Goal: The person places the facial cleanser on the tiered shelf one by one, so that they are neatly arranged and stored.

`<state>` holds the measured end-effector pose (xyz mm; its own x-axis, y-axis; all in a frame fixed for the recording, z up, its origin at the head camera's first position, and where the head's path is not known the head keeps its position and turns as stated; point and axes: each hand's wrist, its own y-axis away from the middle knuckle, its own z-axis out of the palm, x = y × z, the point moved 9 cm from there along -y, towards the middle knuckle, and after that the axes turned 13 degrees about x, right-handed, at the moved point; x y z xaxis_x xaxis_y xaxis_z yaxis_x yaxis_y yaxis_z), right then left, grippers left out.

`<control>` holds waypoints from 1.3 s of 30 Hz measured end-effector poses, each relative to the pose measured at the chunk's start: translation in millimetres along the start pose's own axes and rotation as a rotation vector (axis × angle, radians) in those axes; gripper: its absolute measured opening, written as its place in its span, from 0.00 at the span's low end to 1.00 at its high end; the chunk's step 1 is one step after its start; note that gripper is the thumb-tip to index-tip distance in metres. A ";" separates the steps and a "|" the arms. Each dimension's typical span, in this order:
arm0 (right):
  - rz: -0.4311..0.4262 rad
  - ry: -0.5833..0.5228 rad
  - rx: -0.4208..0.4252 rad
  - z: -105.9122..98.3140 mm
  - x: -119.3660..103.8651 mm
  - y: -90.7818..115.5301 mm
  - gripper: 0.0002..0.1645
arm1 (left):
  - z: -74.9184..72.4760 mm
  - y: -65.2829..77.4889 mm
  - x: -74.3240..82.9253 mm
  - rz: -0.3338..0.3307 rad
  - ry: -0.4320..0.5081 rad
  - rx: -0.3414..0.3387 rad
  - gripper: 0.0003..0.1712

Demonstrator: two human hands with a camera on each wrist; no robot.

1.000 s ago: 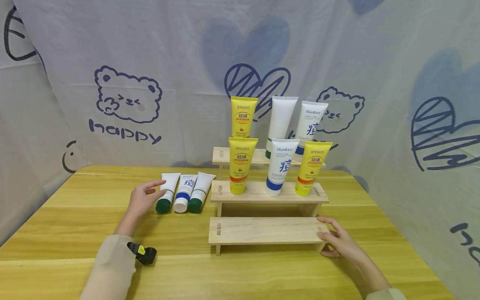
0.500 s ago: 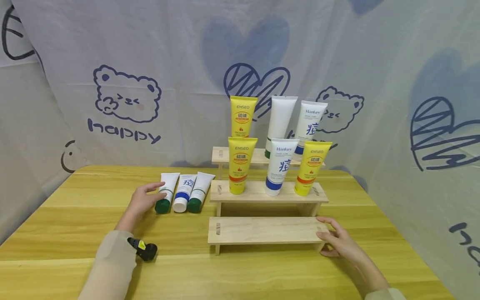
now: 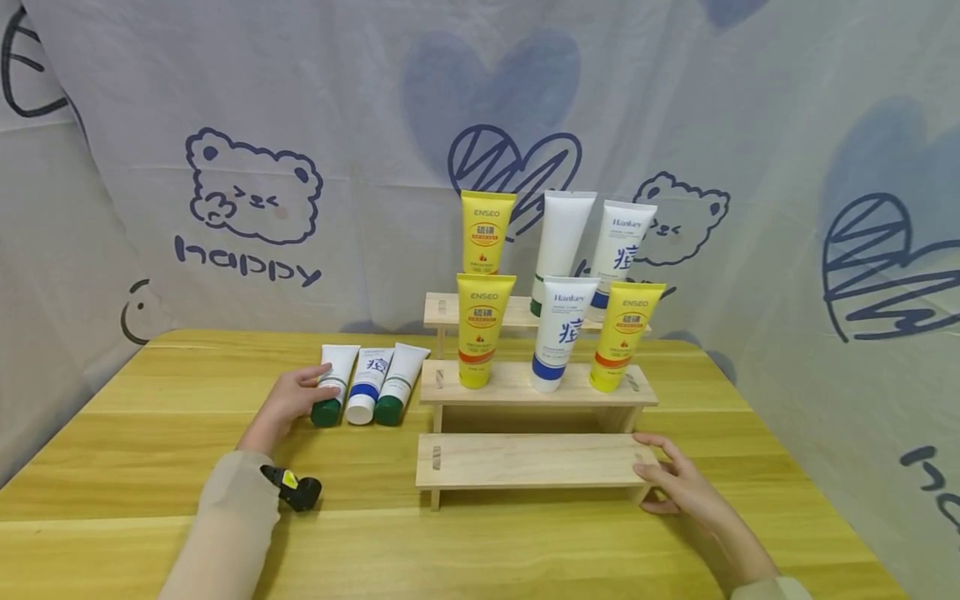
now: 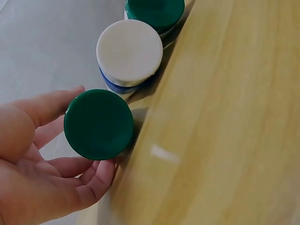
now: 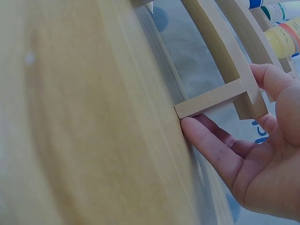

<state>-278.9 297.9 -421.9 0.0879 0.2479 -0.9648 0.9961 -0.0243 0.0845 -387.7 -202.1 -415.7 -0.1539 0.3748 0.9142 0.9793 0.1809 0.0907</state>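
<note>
The left hand (image 3: 288,404) had its fingers (image 4: 61,101) curled around the green-capped tube (image 3: 330,385), the leftmost of 3 tubes lying on the table (image 3: 150,433) beside the stepped wooden rack (image 3: 528,460), so the step in hand looked like a pick-up, and the next move would call for a firm grip before lifting. The right hand (image 3: 678,483) rested with relaxed, open fingers against the rack's lowest step. Only the left wrist view showed the fingers wrapping the green cap (image 4: 98,124); only the right wrist view showed a finger (image 5: 211,145) touching the rack's leg (image 5: 211,98).
</note>
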 end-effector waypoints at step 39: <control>-0.020 0.026 0.014 -0.6 -0.1 -0.1 0.26 | 2.8 1.4 10.7 0.014 0.066 0.072 0.40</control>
<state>-279.0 298.5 -421.7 0.0679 0.2735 -0.9595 0.9976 -0.0329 0.0612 -388.3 -195.3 -407.0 -0.1294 0.3177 0.9393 0.9688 0.2423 0.0515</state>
